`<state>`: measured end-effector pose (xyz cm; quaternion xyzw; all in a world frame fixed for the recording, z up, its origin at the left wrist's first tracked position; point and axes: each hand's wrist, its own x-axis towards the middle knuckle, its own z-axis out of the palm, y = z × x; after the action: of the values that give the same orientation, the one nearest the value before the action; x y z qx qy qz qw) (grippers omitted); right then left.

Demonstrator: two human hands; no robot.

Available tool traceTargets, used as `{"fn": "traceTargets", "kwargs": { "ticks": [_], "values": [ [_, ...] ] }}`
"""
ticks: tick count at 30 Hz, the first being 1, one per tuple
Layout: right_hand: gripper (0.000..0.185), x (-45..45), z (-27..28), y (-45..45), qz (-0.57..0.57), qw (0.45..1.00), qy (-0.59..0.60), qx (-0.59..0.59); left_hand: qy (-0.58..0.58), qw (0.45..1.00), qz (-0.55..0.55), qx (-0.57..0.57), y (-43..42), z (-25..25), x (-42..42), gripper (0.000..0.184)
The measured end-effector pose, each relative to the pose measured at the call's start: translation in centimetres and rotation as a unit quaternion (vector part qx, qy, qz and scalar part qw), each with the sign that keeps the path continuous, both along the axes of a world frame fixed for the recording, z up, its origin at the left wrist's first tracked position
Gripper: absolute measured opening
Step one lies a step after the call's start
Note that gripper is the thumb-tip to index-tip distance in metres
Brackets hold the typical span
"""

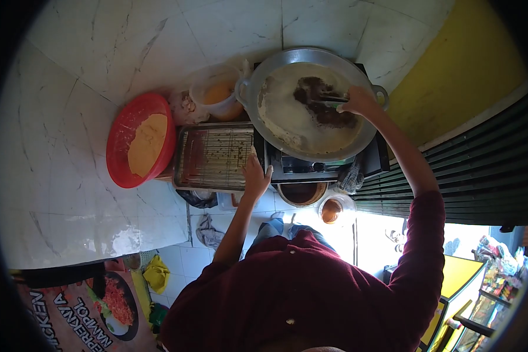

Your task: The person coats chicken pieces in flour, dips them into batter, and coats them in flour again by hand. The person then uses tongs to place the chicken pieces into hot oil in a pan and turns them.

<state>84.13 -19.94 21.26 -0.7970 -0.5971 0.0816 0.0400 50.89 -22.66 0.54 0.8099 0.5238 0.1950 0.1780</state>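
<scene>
A large metal wok (371, 126) full of foamy liquid sits on a black stove (281, 169). My right hand (358, 102) is over the wok's right side, closed round a dark utensil (333, 98) that points left over a dark patch in the foam. To the left of the stove lies a metal tray with a wire rack (211, 155). My left hand (257, 175) is at the tray's right edge, fingers apart, touching or just above it.
Left of the tray stands a red basin (116, 155) with pale orange flour or batter. Behind the tray are a plastic bag (188, 108) and a clear container (220, 97) with orange contents. Below the stove are a brown-filled pot (302, 192) and a small tub (332, 211). Dark slatted shutters (452, 176) stand at right.
</scene>
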Motion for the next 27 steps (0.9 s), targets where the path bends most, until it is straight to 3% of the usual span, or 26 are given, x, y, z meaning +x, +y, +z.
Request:
{"fn": "traceTargets", "kwargs": {
  "ticks": [3,5,15,27],
  "values": [
    [0.044,-0.2,0.3,-1.1,-0.008,0.999,0.024,-0.033,-0.003,1.0,-0.001,-0.008,0.0,0.1,0.0,0.067],
    [0.047,-0.3,0.2,-2.1,-0.001,1.0,0.009,0.023,-0.007,1.0,-0.002,-0.015,0.1,0.2,0.0,0.067],
    [0.056,0.2,1.0,-7.0,0.021,0.998,0.029,0.049,0.014,1.0,-0.009,-0.014,0.2,-0.2,-0.2,0.069],
    [0.061,1.7,3.2,-10.6,-0.044,0.996,0.07,0.042,0.005,1.0,-0.012,-0.024,0.1,0.3,0.0,0.066]
  ]
}}
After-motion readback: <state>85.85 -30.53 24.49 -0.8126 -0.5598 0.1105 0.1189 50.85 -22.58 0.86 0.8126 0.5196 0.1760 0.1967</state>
